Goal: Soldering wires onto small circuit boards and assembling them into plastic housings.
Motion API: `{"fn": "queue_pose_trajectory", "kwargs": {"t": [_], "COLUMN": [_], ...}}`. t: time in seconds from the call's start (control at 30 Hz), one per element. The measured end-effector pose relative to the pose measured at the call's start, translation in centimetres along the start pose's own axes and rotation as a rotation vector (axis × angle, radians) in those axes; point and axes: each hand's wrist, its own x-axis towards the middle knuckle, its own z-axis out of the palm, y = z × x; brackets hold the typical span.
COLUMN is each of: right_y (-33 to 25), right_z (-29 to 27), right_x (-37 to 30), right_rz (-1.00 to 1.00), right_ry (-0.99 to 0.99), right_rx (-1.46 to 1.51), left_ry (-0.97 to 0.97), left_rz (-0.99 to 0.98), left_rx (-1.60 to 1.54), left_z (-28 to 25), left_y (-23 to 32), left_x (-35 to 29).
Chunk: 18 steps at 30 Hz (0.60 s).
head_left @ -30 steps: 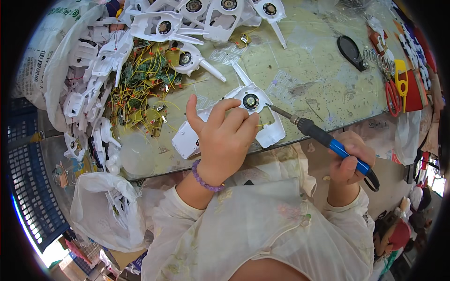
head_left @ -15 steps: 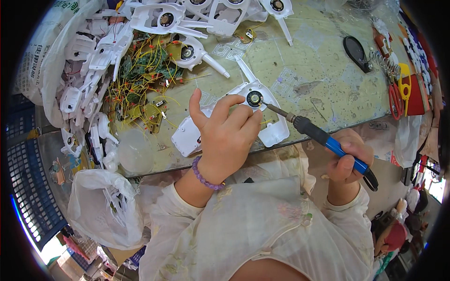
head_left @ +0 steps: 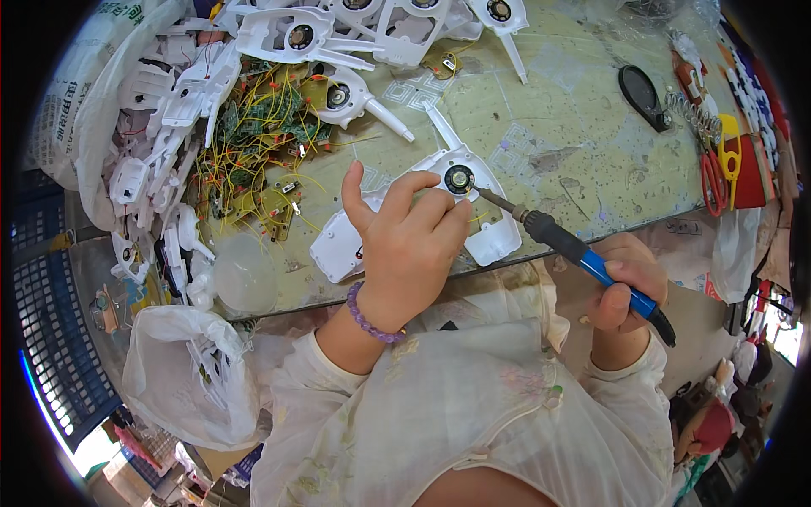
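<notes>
A white plastic housing point(head_left: 492, 243) with a round black speaker point(head_left: 458, 178) lies at the table's near edge. My left hand point(head_left: 414, 245) rests over it, fingers bent and holding it beside the speaker, the outermost finger raised. Whether those fingertips also pinch a wire is hidden. A bit of yellow wire shows just right of them. In my right hand point(head_left: 629, 283), wrapped round its blue handle, is a soldering iron point(head_left: 553, 232). Its tip slants in from the right to the speaker's lower right rim, close to my left fingertips; contact cannot be made out.
A heap of green circuit boards with yellow wires point(head_left: 262, 139) lies to the left. More white housings point(head_left: 397, 34) crowd the back and far left. Red-handled scissors point(head_left: 714, 182) and a metal coil point(head_left: 688, 114) sit at right. A white plastic bag point(head_left: 190, 380) hangs by the near left edge.
The soldering iron's handle has shifted slightly left and down with my right hand, its tip a little lower beside the speaker. My left hand and the housing have hardly moved.
</notes>
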Motion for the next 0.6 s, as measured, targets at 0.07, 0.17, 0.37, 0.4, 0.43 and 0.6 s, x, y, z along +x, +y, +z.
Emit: {"fn": "queue_pose_trajectory", "kwargs": {"t": [0.07,0.17,0.37,0.4,0.43,0.6], "right_y": [0.0,-0.1,-0.7,-0.8,-1.0,-1.3], "right_z": [0.0,-0.2,-0.6,-0.6,-0.5,-0.3], "right_x": [0.3,0.6,1.9,2.1,2.3,3.2], "right_rz": [-0.01,-0.02,-0.013,-0.014,-0.015,-0.038], "right_ry": [-0.016,-0.066,-0.191,-0.213,-0.213,-0.245], "right_rx": [0.0,-0.002,-0.025,-0.037,-0.038,-0.071], "left_ry": [-0.004,-0.004,0.016,0.02,0.024,0.033], "left_rz": [-0.002,-0.007,-0.012,-0.013,-0.014,-0.016], "left_rx": [0.003,-0.005,-0.032,-0.026,-0.021,-0.009], "left_z": [0.0,0.0,0.1,0.1,0.2,0.2], "left_y": [0.0,0.0,0.1,0.1,0.0,0.0], "left_x": [0.0,0.0,0.0,0.0,0.0,-0.1]}}
